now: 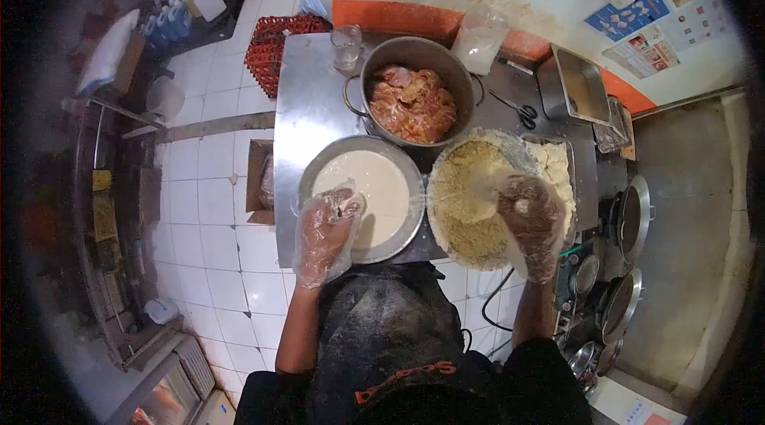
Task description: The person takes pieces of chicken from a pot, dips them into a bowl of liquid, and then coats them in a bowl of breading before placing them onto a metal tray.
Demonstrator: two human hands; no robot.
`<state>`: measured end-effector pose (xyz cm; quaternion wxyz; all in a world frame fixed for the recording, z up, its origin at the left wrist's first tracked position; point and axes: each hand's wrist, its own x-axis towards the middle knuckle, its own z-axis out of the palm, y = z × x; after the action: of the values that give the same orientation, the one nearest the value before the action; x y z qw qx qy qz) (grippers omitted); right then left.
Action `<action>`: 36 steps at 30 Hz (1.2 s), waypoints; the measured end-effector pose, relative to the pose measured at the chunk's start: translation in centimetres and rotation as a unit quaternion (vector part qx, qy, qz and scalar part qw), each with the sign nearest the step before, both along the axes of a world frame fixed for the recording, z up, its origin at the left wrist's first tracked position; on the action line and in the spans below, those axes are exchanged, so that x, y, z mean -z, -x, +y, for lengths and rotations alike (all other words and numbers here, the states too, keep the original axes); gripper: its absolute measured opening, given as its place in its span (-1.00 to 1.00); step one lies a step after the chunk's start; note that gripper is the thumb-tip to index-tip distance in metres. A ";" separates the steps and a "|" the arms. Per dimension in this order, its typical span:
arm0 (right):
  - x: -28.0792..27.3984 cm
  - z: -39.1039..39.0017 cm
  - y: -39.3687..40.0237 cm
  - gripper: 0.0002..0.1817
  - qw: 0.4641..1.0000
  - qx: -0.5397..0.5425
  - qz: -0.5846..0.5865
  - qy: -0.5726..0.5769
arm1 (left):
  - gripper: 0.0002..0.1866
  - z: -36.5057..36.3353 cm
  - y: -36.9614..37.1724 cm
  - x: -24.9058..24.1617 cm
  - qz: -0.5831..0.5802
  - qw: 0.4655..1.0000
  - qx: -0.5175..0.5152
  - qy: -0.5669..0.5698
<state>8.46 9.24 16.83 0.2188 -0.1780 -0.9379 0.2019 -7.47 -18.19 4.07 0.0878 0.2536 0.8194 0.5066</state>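
Left hand (325, 234) hovers over batter (389, 198) at left, fingers half curled, hold unclear; right hand (531, 222), blurred, grip unreadable, is above flour (462, 186) at right; coating seems underway, next calling for light fingers.

My left forearm (299, 337) and right forearm (534, 315) reach forward, well apart. Left hand (325, 232): clear-gloved, fingers partly curled. Right hand (532, 222): likewise gloved, fingers bent, slightly blurred; I cannot tell whether either closes on anything.
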 end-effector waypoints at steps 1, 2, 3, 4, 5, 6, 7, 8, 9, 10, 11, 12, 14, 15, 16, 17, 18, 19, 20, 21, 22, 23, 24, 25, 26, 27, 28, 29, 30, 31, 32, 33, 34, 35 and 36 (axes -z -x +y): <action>0.4 0.6 -0.8 -0.79 1.000 0.002 -0.005 0.002 | -0.69 0.6 -0.5 -1.5 -0.025 1.000 0.004 0.019; 1.5 1.3 -1.9 -0.81 1.000 0.017 -0.017 0.009 | -0.70 1.2 -1.2 -2.4 -0.048 0.998 0.007 0.038; 2.5 2.0 -2.9 -0.83 0.999 0.032 -0.026 0.016 | -0.70 1.6 -1.8 -1.6 -0.048 0.998 0.007 0.038; 3.2 2.7 -4.3 -0.85 0.991 0.003 -0.114 -0.071 | -0.70 2.2 -2.2 -0.2 -0.065 0.995 0.014 0.072; 4.6 2.7 -5.9 -0.85 0.991 0.002 -0.111 -0.071 | -0.70 2.8 -2.5 0.5 -0.082 0.991 0.021 0.107; 6.2 2.4 -7.7 -0.83 0.990 -0.020 -0.125 -0.054 | -0.70 3.7 -2.9 -0.3 -0.079 0.991 0.021 0.108; 7.1 2.3 -8.9 -0.80 0.989 -0.041 -0.139 -0.036 | -0.71 5.1 -3.4 -1.7 -0.066 0.996 0.027 0.060; 7.2 2.5 -9.4 -0.80 0.989 -0.039 -0.135 -0.034 | -0.72 6.4 -4.0 -2.4 -0.053 0.998 0.033 0.012; 7.1 2.6 -9.9 -0.78 0.984 0.039 -0.162 0.064 | -0.72 7.5 -4.4 -2.5 -0.053 0.998 0.036 0.016; 7.1 2.6 -10.8 -0.75 0.961 0.120 -0.187 0.164 | -0.69 8.4 -5.0 -2.6 0.014 0.995 0.092 0.030; 9.2 3.8 -12.8 -0.75 0.960 0.126 -0.186 0.169 | -0.65 9.3 -5.8 -2.6 0.081 0.984 0.150 0.044; 12.9 5.8 -15.2 -0.72 0.976 0.119 -0.172 0.068 | -0.57 10.2 -6.8 -1.9 0.275 0.924 0.189 0.187; 14.8 8.2 -15.8 -0.64 0.968 0.145 -0.200 0.035 | -0.58 12.1 -8.8 8.4 0.245 0.941 0.219 0.082; 16.3 10.1 -15.3 -0.64 0.968 0.151 -0.194 0.036 | -0.58 13.1 -9.3 11.5 0.205 0.949 0.239 -0.023; 19.3 12.1 -14.9 -0.63 0.958 0.164 -0.199 0.122 | -0.68 17.1 -8.5 8.0 0.119 0.929 0.306 0.171; 22.1 13.4 -14.9 -0.61 0.941 0.174 -0.203 0.209 | -0.68 18.5 -9.1 11.2 0.123 0.926 0.311 0.172; 25.7 14.6 -14.7 -0.60 0.937 0.177 -0.190 0.234 | -0.69 20.1 -9.4 17.2 0.184 0.931 0.279 0.147; 28.8 15.6 -14.3 -0.59 0.936 0.182 -0.177 0.243 | -0.68 21.1 -9.4 20.4 0.245 0.930 0.245 0.121; 32.0 16.3 -13.7 -0.59 0.936 0.188 -0.164 0.250 | -0.68 21.6 -9.1 17.9 0.249 0.927 0.251 0.123; 34.5 17.0 -13.2 -0.58 0.935 0.192 -0.156 0.256 | -0.65 22.0 -8.6 12.9 0.249 0.918 0.252 0.178; 36.7 17.6 -12.7 -0.57 0.932 0.196 -0.149 0.265 | -0.61 22.4 -8.2 9.9 0.248 0.906 0.250 0.233; 38.3 17.8 -12.6 -0.56 0.929 0.195 -0.147 0.278 | -0.61 22.6 -8.1 12.8 0.250 0.904 0.255 0.236; 39.7 18.0 -12.5 -0.55 0.927 0.193 -0.147 0.288 | -0.58 22.8 -7.6 18.4 0.274 0.901 0.286 0.176; 40.4 18.4 -12.5 -0.54 0.923 0.185 -0.142 0.306 | -0.55 23.4 -6.5 22.3 0.301 0.895 0.311 0.110; 41.0 18.8 -12.4 -0.54 0.917 0.176 -0.136 0.331 | -0.55 23.5 -5.5 24.0 0.307 0.893 0.310 0.109; 41.7 19.0 -12.7 -0.53 0.909 0.166 -0.130 0.360 | -0.54 23.0 -5.2 24.9 0.282 0.908 0.303 0.065; 42.3 19.3 -12.9 -0.52 0.898 0.155 -0.124 0.392 | -0.53 22.6 -5.2 26.0 0.253 0.921 0.295 0.020; 42.8 19.7 -13.4 -0.51 0.885 0.145 -0.119 0.425 | -0.53 22.1 -5.0 25.7 0.244 0.925 0.289 0.025; 43.0 19.8 -13.5 -0.50 0.876 0.135 -0.114 0.449 | -0.53 21.9 -4.5 24.7 0.256 0.923 0.285 0.045; 43.2 20.2 -13.3 -0.50 0.877 0.132 -0.113 0.449 | -0.53 21.9 -4.1 23.6 0.269 0.919 0.281 0.063; 43.4 20.6 -13.6 -0.52 0.956 0.134 -0.189 0.182 | -0.53 22.0 -3.5 22.6 0.288 0.912 0.281 0.084; 43.8 20.7 -14.4 -0.54 0.955 0.126 -0.250 -0.098 | -0.53 22.1 -3.2 21.9 0.300 0.906 0.281 0.103; 44.1 20.9 -15.2 -0.56 0.876 0.107 -0.289 -0.371 | -0.53 22.3 -3.1 21.3 0.312 0.899 0.283 0.118; 44.0 21.1 -15.6 -0.58 0.724 0.081 -0.304 -0.614 | -0.52 22.5 -3.3 21.0 0.323 0.893 0.285 0.129; 44.0 21.4 -15.6 -0.60 0.510 0.050 -0.293 -0.807 | -0.52 22.8 -3.6 20.7 0.332 0.888 0.287 0.138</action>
<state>24.07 30.65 -27.20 -0.0093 -0.0199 -0.6963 -0.7174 -3.87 4.66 -16.66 -0.0138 0.6164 0.7538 0.2272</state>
